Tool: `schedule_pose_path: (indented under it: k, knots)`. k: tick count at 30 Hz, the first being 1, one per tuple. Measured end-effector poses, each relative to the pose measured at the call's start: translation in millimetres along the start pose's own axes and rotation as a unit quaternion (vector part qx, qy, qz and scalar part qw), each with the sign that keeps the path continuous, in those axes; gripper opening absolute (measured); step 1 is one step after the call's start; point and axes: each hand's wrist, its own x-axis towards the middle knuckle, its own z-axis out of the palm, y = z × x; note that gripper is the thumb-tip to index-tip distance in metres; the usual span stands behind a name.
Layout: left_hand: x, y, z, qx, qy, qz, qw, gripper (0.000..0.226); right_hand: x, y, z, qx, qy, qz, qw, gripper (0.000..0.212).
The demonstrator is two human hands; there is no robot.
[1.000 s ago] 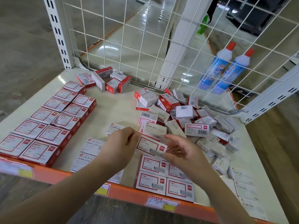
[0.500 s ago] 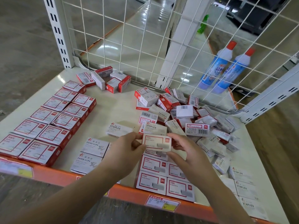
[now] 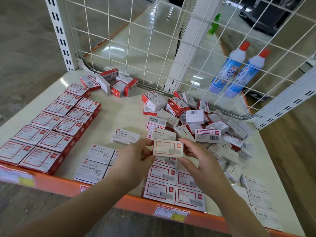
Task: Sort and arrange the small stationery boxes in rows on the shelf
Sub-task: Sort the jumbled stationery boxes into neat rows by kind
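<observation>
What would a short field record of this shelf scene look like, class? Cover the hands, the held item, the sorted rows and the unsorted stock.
left hand: pinches the held box's left end
right hand: pinches its right end
held box: red-framed staple box, above the front rows
sorted rows: matching boxes flat at the shelf's front edge
paper clip rows: two columns, left side
unsorted pile: jumbled, right rear
shelf: cream surface

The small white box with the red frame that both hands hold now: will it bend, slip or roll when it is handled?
The small white cardboard box with a red frame probably stays stiff: its edges look straight between the left hand and the right hand. Its flat sides make rolling unlikely. The printed faces look smooth, so it may slide when pushed on the cream shelf.
</observation>
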Motion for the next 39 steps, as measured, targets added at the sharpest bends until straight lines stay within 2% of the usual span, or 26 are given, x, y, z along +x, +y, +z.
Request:
schedule_pose_path:
  k: [4,9,11,15,18,20,25,30,34,39]
  knots:
    - [-1.9,6.4,1.9,0.005,-0.01,-0.011,1.0,0.036,-2.8,5.1,-3.8,0.008,-0.005,0.019,1.0,0.034]
    - [-8.9,14.2,7.9,0.142,-0.024,0.035,0.989,0.038,-10.3,19.6,-14.1,0.013,0.012,0.038,0.999,0.027]
    - [-9.9,17.7,11.3,0.211,-0.062,0.077,0.972,0.037,-14.0,28.2,-18.4,0.006,0.013,0.052,0.999,0.024]
    - [-6.8,25.7,21.0,0.343,-0.14,0.13,0.92,0.046,-20.3,42.8,-22.0,-0.017,0.008,0.089,0.996,0.036]
    - [-5.7,27.5,26.7,0.399,-0.179,0.157,0.886,0.046,-24.6,47.4,-22.5,-0.025,-0.006,0.098,0.995,0.031]
    - [-5.1,26.7,29.7,0.407,-0.191,0.157,0.879,0.044,-26.2,47.6,-21.8,-0.018,-0.012,0.107,0.994,0.033]
    - [1.3,26.3,33.2,0.37,-0.189,0.147,0.897,0.036,-24.7,43.7,-16.5,0.023,-0.033,0.133,0.99,0.047]
    - [6.1,27.3,32.5,0.353,-0.195,0.165,0.9,0.037,-21.7,45.2,-16.7,0.045,-0.044,0.146,0.987,0.041]
    - [7.3,26.5,32.1,0.361,-0.195,0.182,0.894,0.039,-19.5,47.2,-14.6,0.045,-0.038,0.148,0.987,0.038]
    - [12.1,24.7,35.6,0.39,-0.19,0.2,0.878,0.042,-18.3,50.6,-11.9,0.038,-0.02,0.15,0.988,0.025]
